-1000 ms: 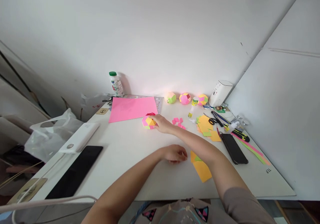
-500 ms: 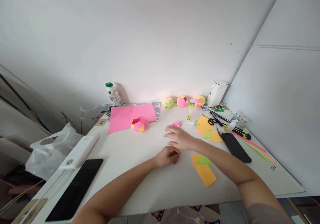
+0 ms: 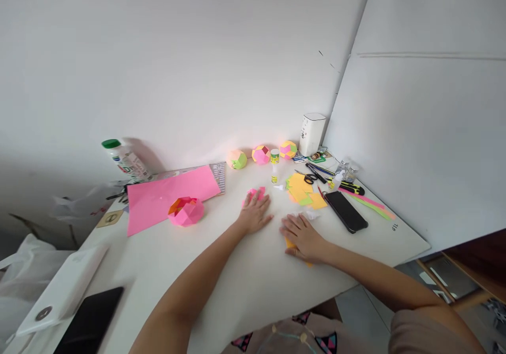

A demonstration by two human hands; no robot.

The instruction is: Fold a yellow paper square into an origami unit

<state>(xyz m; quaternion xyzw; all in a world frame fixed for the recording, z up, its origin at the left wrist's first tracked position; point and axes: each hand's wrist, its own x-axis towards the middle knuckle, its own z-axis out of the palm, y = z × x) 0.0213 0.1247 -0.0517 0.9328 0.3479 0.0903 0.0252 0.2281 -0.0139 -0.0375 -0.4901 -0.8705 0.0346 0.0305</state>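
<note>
My left hand [image 3: 254,215] lies flat with its fingers apart, its fingertips over small pink paper pieces [image 3: 261,191]. To the right, my right hand [image 3: 304,237] rests palm down on orange paper [image 3: 290,242], covering most of it. A whitish, see-through item [image 3: 311,215] lies just beyond that hand's fingers; its kind is unclear. Further left sits a pink faceted paper shell [image 3: 186,212], open at the top with orange inside. A pile of orange and green paper pieces [image 3: 300,186] lies beyond my right hand.
Three paper balls [image 3: 236,159] stand along the wall, with a glue bottle [image 3: 274,174] in front. Scissors [image 3: 310,178], a cutter [image 3: 351,187] and a phone [image 3: 346,211] lie right. Pink sheet [image 3: 169,193], white bottle [image 3: 127,160], white box [image 3: 63,291] and black tablet [image 3: 90,320] are left.
The view has turned right. My left hand has uncurled and reached forward to the pink pieces. My right hand has come down onto the orange paper near me.
</note>
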